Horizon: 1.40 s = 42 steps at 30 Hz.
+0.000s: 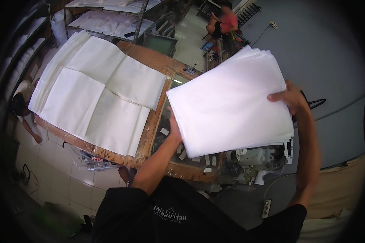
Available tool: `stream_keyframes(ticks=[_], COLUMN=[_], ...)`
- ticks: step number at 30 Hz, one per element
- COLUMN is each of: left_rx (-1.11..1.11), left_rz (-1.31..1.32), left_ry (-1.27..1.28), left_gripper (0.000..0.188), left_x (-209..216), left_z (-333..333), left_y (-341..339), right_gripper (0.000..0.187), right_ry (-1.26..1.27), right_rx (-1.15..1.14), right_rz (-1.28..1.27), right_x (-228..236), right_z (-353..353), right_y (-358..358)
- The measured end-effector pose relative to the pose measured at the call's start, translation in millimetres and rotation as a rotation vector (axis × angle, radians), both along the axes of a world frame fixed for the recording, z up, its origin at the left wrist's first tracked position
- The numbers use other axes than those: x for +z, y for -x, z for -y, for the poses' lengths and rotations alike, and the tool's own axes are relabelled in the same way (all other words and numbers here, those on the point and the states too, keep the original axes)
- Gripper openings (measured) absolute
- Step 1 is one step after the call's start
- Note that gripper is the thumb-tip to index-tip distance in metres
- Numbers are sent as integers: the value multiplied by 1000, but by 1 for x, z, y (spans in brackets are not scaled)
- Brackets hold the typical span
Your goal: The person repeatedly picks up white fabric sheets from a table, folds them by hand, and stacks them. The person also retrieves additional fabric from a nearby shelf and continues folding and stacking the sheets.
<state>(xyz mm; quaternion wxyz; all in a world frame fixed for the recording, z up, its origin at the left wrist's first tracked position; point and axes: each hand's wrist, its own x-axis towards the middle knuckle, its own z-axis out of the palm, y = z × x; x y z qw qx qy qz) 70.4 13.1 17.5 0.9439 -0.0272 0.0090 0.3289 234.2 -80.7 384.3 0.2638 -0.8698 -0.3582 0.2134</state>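
Note:
A thick stack of white sheets [231, 105] is raised in front of me, over the right part of the workbench. My right hand [293, 98] is closed on its right edge, thumb on top and the other fingers behind. At the left edge, my left hand [174, 127] supports the stack, its fingers mostly hidden underneath. The far and right edges fan out into separate layers. Left of the stack, overlapping rows of white sheets [75, 91] cover much of the wooden workbench [146, 56]. Whether they are paper or thin fabric, I cannot tell.
Under the held stack, a glass panel [162, 121] is set in the bench, with small white pieces on it. Plastic containers [253, 156] stand at the near right. A crouching person [26, 101] is at the left, and a seated person [227, 22] is far back. Shelves [109, 20] hold more sheets.

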Motion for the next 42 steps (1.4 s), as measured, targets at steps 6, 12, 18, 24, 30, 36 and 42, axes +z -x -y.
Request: stream_keyframes(ticks=[6, 12, 18, 24, 30, 36, 42], left_rx=[-34, -325, 62, 174, 184, 244, 194], left_rz=[-275, -719, -1427, -1233, -1325, -1331, -1349], left_ry=[-223, -631, -994, -1034, -1369, -1219, -1335], left_gripper=[94, 75, 98, 101, 71, 53, 79], left_x=[-26, -45, -21, 5, -10, -7, -31], left_z=[-12, -43, -32, 5, -14, -29, -16], left_y=[33, 67, 35, 87, 53, 61, 62], right_gripper=[48, 44, 31, 31, 29, 30, 34], right_ry=[-130, -136, -348, -381, -831, -824, -651], right_rx=[-17, -109, -97, -313, -254, -177, -132], right_rz=[-468, -510, -277, -3, -393, -235, -227], right_x=[-92, -204, -296, -340, -473, -413, -448], right_z=[50, 61, 73, 124, 117, 116, 123], right_y=[-52, -58, -37, 8, -21, -9, -17])
